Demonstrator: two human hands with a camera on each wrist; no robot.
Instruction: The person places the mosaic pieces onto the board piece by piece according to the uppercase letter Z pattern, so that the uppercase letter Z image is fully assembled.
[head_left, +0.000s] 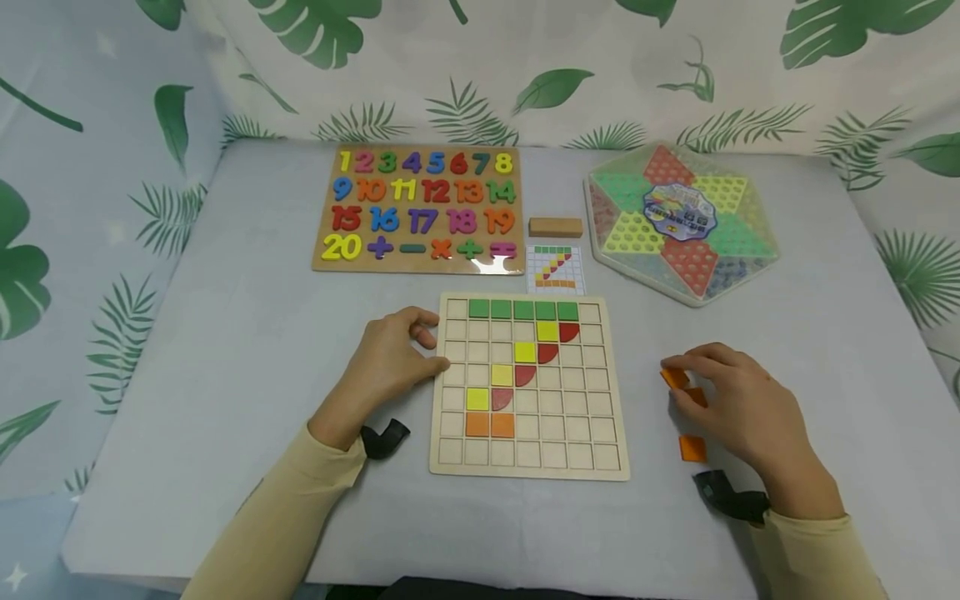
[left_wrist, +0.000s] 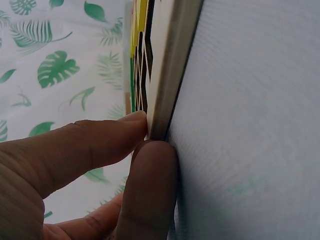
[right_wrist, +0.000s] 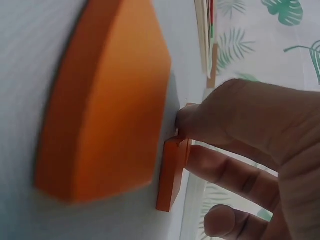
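Observation:
A square wooden grid board [head_left: 528,454] lies flat, bearing a row of green tiles [head_left: 522,310], a diagonal of yellow squares [head_left: 502,375] beside red quarter-round pieces [head_left: 526,377], and two orange squares [head_left: 490,425]. At its left edge, my left hand [head_left: 386,350] holds the rim with thumb and fingertip, closely seen in the left wrist view. Right of the board, my right hand [head_left: 738,404] pinches an orange square tile [head_left: 674,378] between thumb and finger. A second orange tile [head_left: 697,396] lies partly hidden under that hand; another orange tile [head_left: 693,448] lies nearer me.
Behind the board lies a pattern card [head_left: 556,270] with a wooden block [head_left: 556,227] just beyond. A number puzzle board [head_left: 420,262] stands at the back left, a hexagonal marble game in clear packaging [head_left: 682,221] at the back right. Leaf-print cloth surrounds the white table [head_left: 225,392].

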